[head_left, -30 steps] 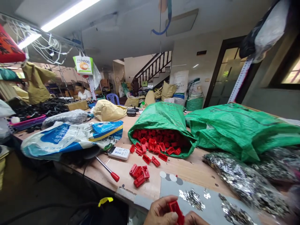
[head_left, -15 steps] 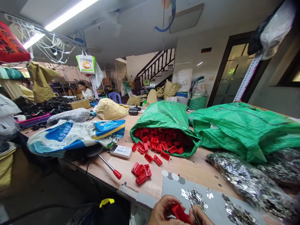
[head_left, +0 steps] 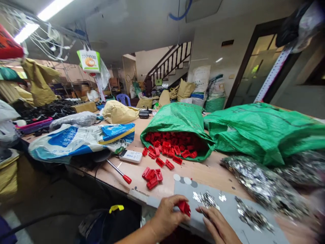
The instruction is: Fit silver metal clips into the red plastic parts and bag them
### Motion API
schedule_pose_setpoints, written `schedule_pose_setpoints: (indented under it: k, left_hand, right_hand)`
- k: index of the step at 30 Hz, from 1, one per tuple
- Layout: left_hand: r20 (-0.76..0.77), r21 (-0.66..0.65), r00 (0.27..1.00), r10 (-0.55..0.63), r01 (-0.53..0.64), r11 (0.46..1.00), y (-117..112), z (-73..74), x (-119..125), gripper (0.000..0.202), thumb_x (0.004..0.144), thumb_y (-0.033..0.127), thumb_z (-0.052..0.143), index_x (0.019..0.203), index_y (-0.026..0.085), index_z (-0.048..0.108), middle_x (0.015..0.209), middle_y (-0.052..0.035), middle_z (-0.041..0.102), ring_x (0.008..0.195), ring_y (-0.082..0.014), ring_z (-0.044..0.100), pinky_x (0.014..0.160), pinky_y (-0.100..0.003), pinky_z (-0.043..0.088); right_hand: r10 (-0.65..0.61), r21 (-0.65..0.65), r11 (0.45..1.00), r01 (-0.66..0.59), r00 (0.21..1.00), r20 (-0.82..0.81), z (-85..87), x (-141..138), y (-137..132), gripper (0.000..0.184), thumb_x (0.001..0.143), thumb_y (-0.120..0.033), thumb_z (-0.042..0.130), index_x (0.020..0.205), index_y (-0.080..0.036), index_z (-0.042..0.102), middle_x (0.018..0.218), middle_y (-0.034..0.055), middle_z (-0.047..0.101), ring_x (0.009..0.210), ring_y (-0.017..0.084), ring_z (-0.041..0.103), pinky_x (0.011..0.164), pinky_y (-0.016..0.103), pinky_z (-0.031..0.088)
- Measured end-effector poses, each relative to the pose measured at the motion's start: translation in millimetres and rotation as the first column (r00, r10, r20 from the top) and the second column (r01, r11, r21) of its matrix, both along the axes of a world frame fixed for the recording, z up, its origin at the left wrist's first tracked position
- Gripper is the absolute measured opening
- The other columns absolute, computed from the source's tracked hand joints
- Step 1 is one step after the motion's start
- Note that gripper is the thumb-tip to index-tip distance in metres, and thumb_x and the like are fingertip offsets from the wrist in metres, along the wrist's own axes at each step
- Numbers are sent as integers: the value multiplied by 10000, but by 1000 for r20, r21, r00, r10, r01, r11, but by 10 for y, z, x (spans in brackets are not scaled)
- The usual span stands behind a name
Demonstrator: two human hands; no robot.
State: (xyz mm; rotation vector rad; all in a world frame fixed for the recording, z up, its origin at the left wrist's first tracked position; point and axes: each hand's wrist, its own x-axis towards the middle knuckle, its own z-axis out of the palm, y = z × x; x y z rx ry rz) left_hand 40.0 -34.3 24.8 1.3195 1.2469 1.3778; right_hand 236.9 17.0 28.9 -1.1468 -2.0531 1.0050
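My left hand [head_left: 166, 215] is closed around a small red plastic piece [head_left: 184, 207] at the near edge of the wooden table [head_left: 203, 173]. My right hand [head_left: 215, 223] lies just right of it on a grey mat [head_left: 228, 206], fingers stretched towards the red piece, with a thin dark sliver by its fingertips. Small shiny metal bits [head_left: 205, 200] are scattered on the mat. Several loose red pieces [head_left: 152, 176] lie on the table ahead. An open green sack [head_left: 177, 132] spills many more red pieces.
A second green sack [head_left: 261, 132] and clear bags of shiny metal bits [head_left: 264, 186] fill the right. A blue-white sack [head_left: 76, 142], a white remote-like device [head_left: 130, 156] and a red-handled tool [head_left: 119, 172] lie left. Another person [head_left: 85, 91] sits far back left.
The camera tilted down, so both hands show more fully. My hands have moved up onto the mat's near edge with the red piece still in the left hand.
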Motion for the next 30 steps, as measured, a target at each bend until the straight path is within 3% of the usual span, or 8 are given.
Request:
schedule_pose_setpoints:
  k: [3, 6, 11, 24, 30]
  left_hand:
    - [-139, 10, 990, 11, -10, 1000, -39, 24, -49, 402, 624, 151, 743, 1022, 209, 727, 951, -53, 729, 885, -223, 639, 861, -325, 471]
    - [-108, -48, 994, -28, 22, 999, -37, -18, -76, 414, 635, 153, 736, 1039, 243, 726, 976, -43, 730, 954, -243, 631, 925, -364, 449]
    - [-111, -60, 992, -58, 52, 997, -28, -51, -96, 417, 650, 159, 742, 1045, 293, 725, 1032, -28, 734, 1085, -255, 611, 1088, -418, 306]
    - [-204, -35, 976, -74, 68, 997, -29, -80, -107, 407, 679, 180, 744, 1070, 294, 718, 1023, -23, 738, 1031, -238, 642, 1075, -386, 339]
    - [-353, 18, 929, -108, 123, 992, -19, -84, -132, 414, 730, 179, 700, 1132, 277, 676, 1036, -12, 732, 1025, -214, 649, 1026, -389, 411]
  right_hand:
    - [24, 48, 998, -27, 997, 72, 69, -10, -117, 275, 842, -399, 495, 974, -250, 686, 978, 84, 661, 951, 244, 619, 869, 353, 487]
    - [39, 56, 997, -46, 993, 114, 136, -44, -200, 244, 858, -317, 505, 1031, -222, 650, 943, 69, 671, 850, 214, 619, 793, 332, 486]
    - [64, 47, 996, -73, 984, 169, 160, -98, -260, 151, 869, -234, 516, 926, -218, 655, 848, 30, 672, 781, 177, 606, 718, 276, 453]
    - [111, 92, 987, -134, 968, 223, 121, -103, -231, 141, 857, -139, 547, 912, -197, 662, 871, 35, 659, 805, 158, 593, 729, 258, 435]
    - [112, 88, 986, -141, 954, 277, 127, -115, -245, 136, 853, -114, 557, 918, -184, 653, 878, 38, 653, 836, 162, 596, 760, 266, 438]
